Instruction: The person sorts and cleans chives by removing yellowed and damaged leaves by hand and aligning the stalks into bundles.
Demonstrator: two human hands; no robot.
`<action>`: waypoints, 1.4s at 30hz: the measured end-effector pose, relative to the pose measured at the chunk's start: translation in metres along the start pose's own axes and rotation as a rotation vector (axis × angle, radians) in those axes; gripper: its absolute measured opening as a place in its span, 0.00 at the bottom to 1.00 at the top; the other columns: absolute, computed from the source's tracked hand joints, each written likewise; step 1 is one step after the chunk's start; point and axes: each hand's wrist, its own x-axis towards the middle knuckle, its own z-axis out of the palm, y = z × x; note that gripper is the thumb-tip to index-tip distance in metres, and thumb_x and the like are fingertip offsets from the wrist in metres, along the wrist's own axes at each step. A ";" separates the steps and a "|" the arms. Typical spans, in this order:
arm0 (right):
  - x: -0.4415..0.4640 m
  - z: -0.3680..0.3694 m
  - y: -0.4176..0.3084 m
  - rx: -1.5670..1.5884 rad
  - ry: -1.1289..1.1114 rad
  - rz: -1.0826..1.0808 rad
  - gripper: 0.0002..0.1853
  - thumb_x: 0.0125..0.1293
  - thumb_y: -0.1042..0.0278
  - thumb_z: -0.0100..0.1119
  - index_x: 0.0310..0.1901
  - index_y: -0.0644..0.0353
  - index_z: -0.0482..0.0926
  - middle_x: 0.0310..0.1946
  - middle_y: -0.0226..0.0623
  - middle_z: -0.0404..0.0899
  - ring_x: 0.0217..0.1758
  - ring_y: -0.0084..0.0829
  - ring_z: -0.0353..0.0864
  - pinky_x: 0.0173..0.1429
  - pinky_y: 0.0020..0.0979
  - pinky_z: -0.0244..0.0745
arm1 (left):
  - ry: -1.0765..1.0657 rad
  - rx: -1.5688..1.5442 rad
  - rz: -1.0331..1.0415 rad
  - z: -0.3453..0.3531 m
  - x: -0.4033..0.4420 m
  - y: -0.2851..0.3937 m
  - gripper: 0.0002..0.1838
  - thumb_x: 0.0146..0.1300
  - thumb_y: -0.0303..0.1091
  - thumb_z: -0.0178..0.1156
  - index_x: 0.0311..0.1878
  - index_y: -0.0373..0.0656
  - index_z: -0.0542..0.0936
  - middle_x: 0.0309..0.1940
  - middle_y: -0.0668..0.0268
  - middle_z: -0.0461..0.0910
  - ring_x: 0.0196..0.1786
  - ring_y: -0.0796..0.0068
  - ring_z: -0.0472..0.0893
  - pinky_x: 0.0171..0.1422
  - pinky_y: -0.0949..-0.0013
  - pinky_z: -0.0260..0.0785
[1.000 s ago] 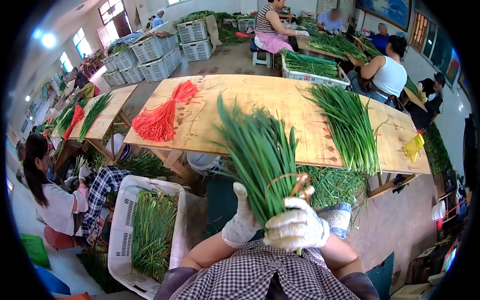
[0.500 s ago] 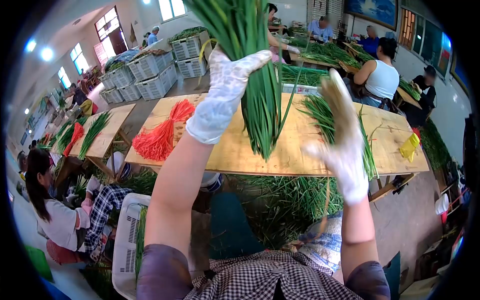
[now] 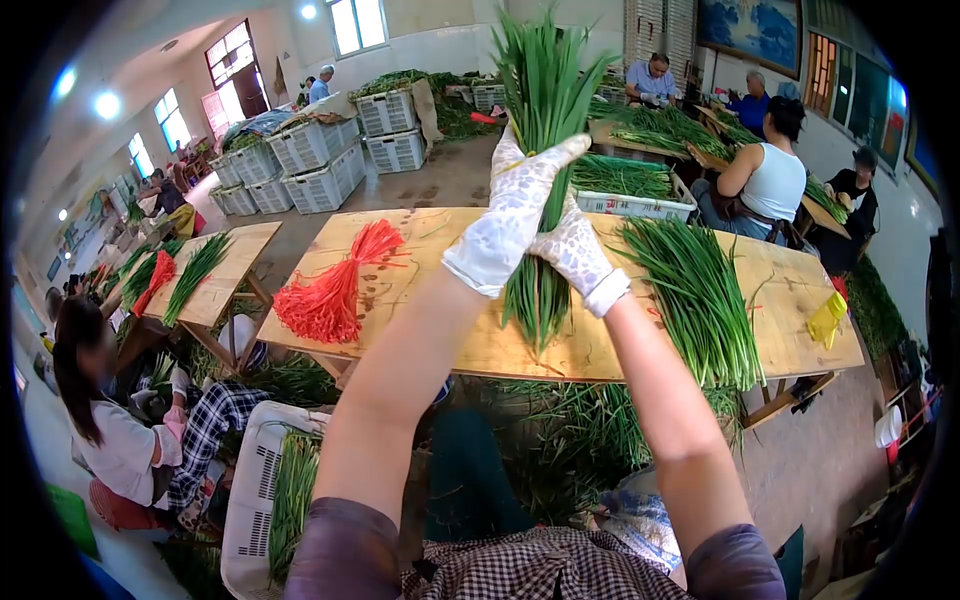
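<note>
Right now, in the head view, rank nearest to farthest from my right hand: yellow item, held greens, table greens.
1. Held greens: touching the right hand.
2. Table greens: to its right.
3. Yellow item: farther right, near the end of the table.

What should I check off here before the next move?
1. Left hand on the held bunch: ok, gripping it.
2. Right hand on the bunch: ok, holding it lower down.
3. Lower tips level: not ok, they hang unevenly.
4. Tie around the bunch's middle: cannot tell, hands cover it.
5. Red strands apart from the green pile: ok, at opposite sides.
</note>
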 end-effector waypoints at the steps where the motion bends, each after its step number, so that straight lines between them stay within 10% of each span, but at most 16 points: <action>1: -0.001 0.000 -0.007 0.000 -0.003 -0.001 0.48 0.46 0.67 0.77 0.67 0.67 0.58 0.51 0.42 0.78 0.52 0.31 0.77 0.57 0.28 0.74 | 0.002 -0.001 0.003 -0.006 0.006 -0.003 0.26 0.46 0.24 0.75 0.51 0.39 0.78 0.45 0.63 0.82 0.47 0.71 0.80 0.56 0.71 0.73; 5: 0.003 -0.008 -0.023 -0.170 0.178 0.216 0.21 0.50 0.74 0.72 0.47 0.65 0.78 0.38 0.35 0.84 0.38 0.26 0.81 0.47 0.28 0.76 | 0.010 -0.527 0.038 -0.048 0.006 0.034 0.45 0.57 0.48 0.67 0.70 0.36 0.56 0.62 0.56 0.70 0.68 0.66 0.65 0.75 0.56 0.48; 6: 0.004 -0.011 -0.023 -0.162 0.194 0.188 0.21 0.50 0.73 0.72 0.47 0.65 0.78 0.38 0.35 0.84 0.38 0.27 0.81 0.47 0.28 0.76 | 0.087 -0.122 0.106 -0.077 0.019 0.030 0.51 0.54 0.53 0.67 0.73 0.41 0.51 0.69 0.55 0.62 0.75 0.56 0.52 0.76 0.49 0.42; 10: 0.002 -0.014 -0.024 -0.203 0.273 0.129 0.17 0.52 0.73 0.70 0.44 0.64 0.79 0.36 0.35 0.84 0.37 0.26 0.81 0.45 0.28 0.76 | -0.061 0.639 -0.111 -0.125 -0.010 0.007 0.47 0.49 0.48 0.72 0.68 0.34 0.63 0.64 0.49 0.67 0.68 0.63 0.66 0.71 0.65 0.57; 14: -0.001 -0.009 0.006 -0.080 0.188 0.072 0.21 0.59 0.71 0.62 0.54 0.63 0.73 0.45 0.40 0.82 0.46 0.29 0.81 0.49 0.30 0.76 | 0.039 0.927 0.146 -0.065 -0.038 -0.008 0.52 0.42 0.46 0.76 0.67 0.31 0.61 0.60 0.46 0.71 0.65 0.59 0.69 0.68 0.63 0.63; 17: -0.004 0.006 -0.005 -0.706 0.047 0.106 0.18 0.64 0.67 0.57 0.54 0.64 0.73 0.45 0.44 0.80 0.48 0.35 0.79 0.54 0.32 0.73 | 0.181 0.985 0.155 -0.020 -0.030 0.005 0.58 0.36 0.43 0.79 0.68 0.29 0.56 0.59 0.44 0.72 0.62 0.55 0.73 0.67 0.65 0.65; 19: -0.002 0.012 0.000 -0.695 0.015 0.033 0.18 0.66 0.67 0.55 0.55 0.64 0.71 0.46 0.44 0.79 0.50 0.37 0.77 0.57 0.32 0.71 | 0.265 0.904 -0.088 -0.009 -0.007 -0.003 0.40 0.37 0.37 0.76 0.57 0.37 0.72 0.49 0.53 0.81 0.50 0.61 0.81 0.59 0.66 0.71; 22: 0.002 0.003 -0.007 0.156 0.097 0.162 0.18 0.67 0.67 0.55 0.55 0.65 0.71 0.48 0.43 0.79 0.51 0.34 0.77 0.58 0.30 0.71 | 0.166 0.776 0.005 0.000 0.008 -0.011 0.22 0.42 0.28 0.71 0.45 0.41 0.81 0.38 0.62 0.85 0.40 0.67 0.84 0.51 0.68 0.74; 28: -0.019 -0.005 -0.014 -0.533 -0.082 0.208 0.27 0.62 0.59 0.61 0.58 0.68 0.70 0.53 0.47 0.77 0.57 0.37 0.76 0.61 0.32 0.68 | 0.099 0.848 -0.080 -0.017 0.001 -0.028 0.25 0.44 0.36 0.73 0.48 0.39 0.79 0.41 0.53 0.83 0.47 0.58 0.82 0.55 0.62 0.73; 31: -0.037 0.006 -0.111 -0.482 -0.111 0.432 0.47 0.51 0.47 0.71 0.65 0.71 0.61 0.60 0.51 0.71 0.66 0.45 0.68 0.70 0.35 0.60 | 0.107 0.697 -0.083 0.004 -0.025 0.016 0.20 0.46 0.27 0.71 0.46 0.41 0.82 0.40 0.61 0.85 0.42 0.71 0.83 0.50 0.69 0.75; 33: -0.070 -0.014 -0.126 -0.345 -0.141 0.204 0.57 0.48 0.45 0.72 0.72 0.68 0.51 0.69 0.51 0.61 0.73 0.44 0.58 0.74 0.39 0.52 | -0.011 0.561 0.031 0.019 -0.068 0.073 0.23 0.48 0.27 0.71 0.50 0.38 0.78 0.41 0.61 0.84 0.43 0.72 0.82 0.52 0.70 0.74; 39: -0.238 -0.078 -0.065 -0.139 -0.084 0.834 0.46 0.57 0.33 0.60 0.68 0.58 0.62 0.61 0.38 0.70 0.65 0.35 0.66 0.71 0.34 0.57 | 0.043 -0.045 -0.246 -0.036 -0.131 0.083 0.13 0.57 0.26 0.64 0.46 0.36 0.78 0.36 0.64 0.81 0.42 0.74 0.81 0.51 0.68 0.75; 42: -0.319 -0.064 -0.053 0.229 -0.098 0.912 0.39 0.60 0.50 0.63 0.67 0.62 0.61 0.63 0.45 0.68 0.63 0.40 0.71 0.63 0.40 0.72 | 0.127 -0.190 -0.242 -0.033 -0.174 0.103 0.12 0.57 0.24 0.63 0.44 0.37 0.76 0.34 0.64 0.79 0.38 0.73 0.80 0.44 0.69 0.74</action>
